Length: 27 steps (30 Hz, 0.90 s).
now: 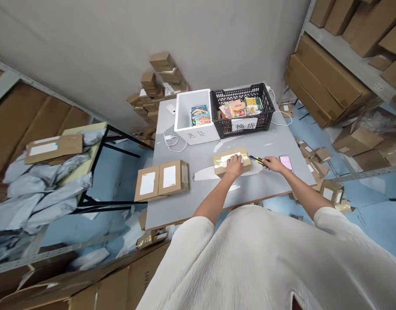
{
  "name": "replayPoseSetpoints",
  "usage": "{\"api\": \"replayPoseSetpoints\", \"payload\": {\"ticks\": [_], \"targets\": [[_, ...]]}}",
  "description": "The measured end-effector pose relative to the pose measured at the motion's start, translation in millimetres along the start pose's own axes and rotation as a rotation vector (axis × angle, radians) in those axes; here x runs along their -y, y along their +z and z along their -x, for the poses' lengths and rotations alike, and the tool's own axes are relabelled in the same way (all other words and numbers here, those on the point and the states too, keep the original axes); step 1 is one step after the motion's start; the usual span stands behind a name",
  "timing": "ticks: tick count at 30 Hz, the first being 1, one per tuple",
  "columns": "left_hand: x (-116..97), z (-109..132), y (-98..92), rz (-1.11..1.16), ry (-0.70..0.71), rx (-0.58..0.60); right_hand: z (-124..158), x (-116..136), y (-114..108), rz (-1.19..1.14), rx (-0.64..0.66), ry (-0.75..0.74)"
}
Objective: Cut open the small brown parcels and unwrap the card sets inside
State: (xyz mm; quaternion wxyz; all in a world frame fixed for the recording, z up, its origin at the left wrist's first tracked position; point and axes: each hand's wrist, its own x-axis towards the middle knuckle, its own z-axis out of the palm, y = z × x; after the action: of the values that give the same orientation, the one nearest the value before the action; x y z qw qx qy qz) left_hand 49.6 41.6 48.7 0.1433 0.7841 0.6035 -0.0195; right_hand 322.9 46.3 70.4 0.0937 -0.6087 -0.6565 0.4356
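A small cardboard box [221,162] with shiny tape and a white label lies on the grey table. My left hand [235,166] rests on top of it, fingers spread over the label and the palm toward the near edge. Just to the right, my right hand [271,164] is closed around a yellow and black box cutter [258,161]. The cutter's tip points left at the box's right end, close to it; whether they touch I cannot tell. White paper scraps [206,173] lie under and beside the box.
Behind stand a white foam box [198,134] and a black plastic crate [241,120], both with books inside. Two joined labelled cartons [162,180] lie left on the table [172,213]. A phone [285,163] is near my right hand. White cables [176,144] cross the tabletop.
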Motion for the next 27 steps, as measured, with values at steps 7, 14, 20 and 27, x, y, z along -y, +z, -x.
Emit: {"api": "replayPoseSetpoints", "payload": {"ticks": [7, 14, 20, 27], "targets": [[-7.2, -8.2, 1.4, -0.087, -0.012, 0.031, 6.8, -11.2, 18.9, -0.149, 0.001, 0.060], [-2.8, 9.0, 4.0, -0.125, 0.021, 0.023, 4.4, -12.6, 22.4, -0.201, 0.026, 0.047], [19.8, 29.1, 11.3, -0.128, 0.044, 0.036, -6.2, -13.3, 21.4, -0.147, 0.066, -0.125], [32.7, 40.9, 25.2, -0.097, 0.123, -0.015, -29.8, 4.5, 10.4, 0.362, 0.149, -0.315]]}}
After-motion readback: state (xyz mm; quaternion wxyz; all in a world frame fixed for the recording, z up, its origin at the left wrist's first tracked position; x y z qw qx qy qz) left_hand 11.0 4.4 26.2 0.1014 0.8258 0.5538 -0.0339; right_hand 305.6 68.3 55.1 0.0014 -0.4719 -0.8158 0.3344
